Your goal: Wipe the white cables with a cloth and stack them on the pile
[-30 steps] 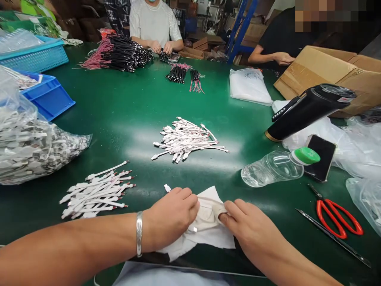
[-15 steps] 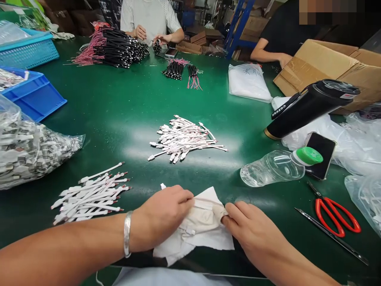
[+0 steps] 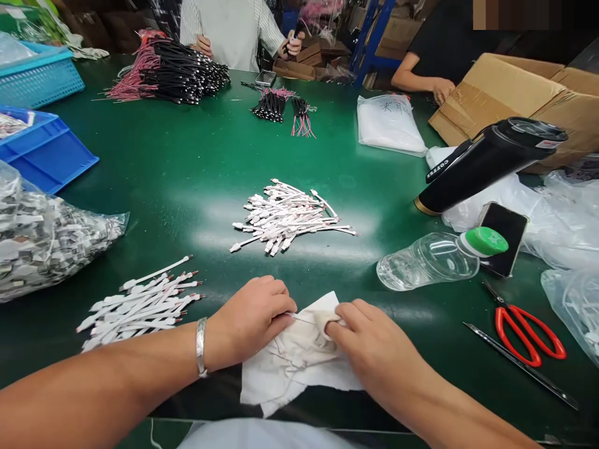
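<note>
Desk (image 3: 140, 174) green beneath you: white cables (image 3: 140, 305) lie fanned at the near edge, within reach, left of a white cloth (image 3: 290, 368). Your left hand (image 3: 248, 321) closes narrowly on a thin cable (image 3: 304, 319); your right hand (image 3: 369, 349) pinches the cloth's fold around it, seemingly keeping it taut.

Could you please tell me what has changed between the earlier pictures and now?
The left hand has moved forward over the white cloth, and the white plug beside it no longer shows. The right hand still pinches a fold of it. The co-worker opposite has raised both hands off the table. The white cable piles and red scissors stayed put.
</note>
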The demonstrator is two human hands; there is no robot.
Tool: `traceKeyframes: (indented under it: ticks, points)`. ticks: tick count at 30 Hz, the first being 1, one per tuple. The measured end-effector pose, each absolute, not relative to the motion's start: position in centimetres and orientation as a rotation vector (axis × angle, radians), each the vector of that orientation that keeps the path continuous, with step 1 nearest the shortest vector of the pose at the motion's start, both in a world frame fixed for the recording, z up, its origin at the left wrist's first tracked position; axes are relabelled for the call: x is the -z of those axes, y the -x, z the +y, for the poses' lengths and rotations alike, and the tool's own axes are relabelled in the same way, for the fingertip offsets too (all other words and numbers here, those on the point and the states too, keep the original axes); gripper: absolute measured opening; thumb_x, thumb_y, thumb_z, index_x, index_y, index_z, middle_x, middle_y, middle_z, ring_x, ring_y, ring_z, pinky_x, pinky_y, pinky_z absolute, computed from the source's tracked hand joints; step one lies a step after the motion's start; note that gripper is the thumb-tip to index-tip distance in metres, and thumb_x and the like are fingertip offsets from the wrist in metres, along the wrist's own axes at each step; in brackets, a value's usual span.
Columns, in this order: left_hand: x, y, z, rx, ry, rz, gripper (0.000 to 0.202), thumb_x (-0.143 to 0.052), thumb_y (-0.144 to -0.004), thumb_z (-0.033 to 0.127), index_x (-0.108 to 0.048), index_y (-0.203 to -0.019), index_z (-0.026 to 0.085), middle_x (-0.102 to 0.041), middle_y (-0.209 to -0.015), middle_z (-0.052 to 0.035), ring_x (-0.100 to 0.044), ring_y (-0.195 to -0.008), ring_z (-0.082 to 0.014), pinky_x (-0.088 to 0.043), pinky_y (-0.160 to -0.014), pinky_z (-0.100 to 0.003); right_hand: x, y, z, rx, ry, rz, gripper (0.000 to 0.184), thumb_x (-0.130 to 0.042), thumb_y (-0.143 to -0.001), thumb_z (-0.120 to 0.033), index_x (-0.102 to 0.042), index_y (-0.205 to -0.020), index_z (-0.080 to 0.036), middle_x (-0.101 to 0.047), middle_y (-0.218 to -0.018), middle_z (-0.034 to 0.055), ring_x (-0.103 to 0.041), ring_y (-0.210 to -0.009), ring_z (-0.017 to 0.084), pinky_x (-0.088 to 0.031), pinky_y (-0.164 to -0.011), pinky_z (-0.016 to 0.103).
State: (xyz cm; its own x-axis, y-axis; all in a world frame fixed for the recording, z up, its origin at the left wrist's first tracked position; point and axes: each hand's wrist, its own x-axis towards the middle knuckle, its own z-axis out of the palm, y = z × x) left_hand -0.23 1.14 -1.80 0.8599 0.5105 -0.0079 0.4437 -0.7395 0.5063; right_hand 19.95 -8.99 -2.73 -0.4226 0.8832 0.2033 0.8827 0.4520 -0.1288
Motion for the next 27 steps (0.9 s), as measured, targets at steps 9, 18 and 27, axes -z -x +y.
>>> traceKeyframes:
  ticks: [9, 18, 27]
  points:
    - [1.6, 0.0, 1.3, -0.096, -2.511, 0.688, 0.012, -0.052, -0.086, 0.019, -0.062, -0.079, 0.017, -0.061, -0.081, -0.0019, -0.052, -0.077, -0.0147, -0.036, -0.070, -0.028, 3.1, -20.5, -10.1, 0.221, 1.461, -2.565, 0.022, -0.044, -0.066, 0.000, -0.057, -0.068, -0.017, -0.048, -0.068, 0.0051, -0.033, -0.062, 0.018, -0.019, -0.054, 0.032]
    - [1.6, 0.0, 1.4, -0.086, -2.523, 0.696, 0.013, -0.052, -0.086, 0.020, -0.063, -0.080, 0.017, -0.061, -0.081, -0.0020, -0.053, -0.077, -0.0149, -0.036, -0.070, -0.028, 2.9, -24.3, -12.7, 0.072, 1.832, -2.204, 0.028, -0.034, -0.087, -0.006, -0.060, -0.093, -0.016, -0.053, -0.078, 0.0054, -0.042, -0.069, 0.016, -0.032, -0.060, 0.027]
    - [1.7, 0.1, 1.4, -0.121, -2.536, 0.675, 0.012, -0.053, -0.085, 0.021, -0.063, -0.080, 0.017, -0.062, -0.082, -0.0018, -0.053, -0.078, -0.0146, -0.036, -0.070, -0.027, 3.0, -21.4, -11.4, 0.134, 1.659, -2.316, 0.030, -0.037, -0.078, 0.001, -0.059, -0.075, -0.018, -0.051, -0.070, 0.0039, -0.037, -0.063, 0.015, -0.026, -0.057, 0.027]
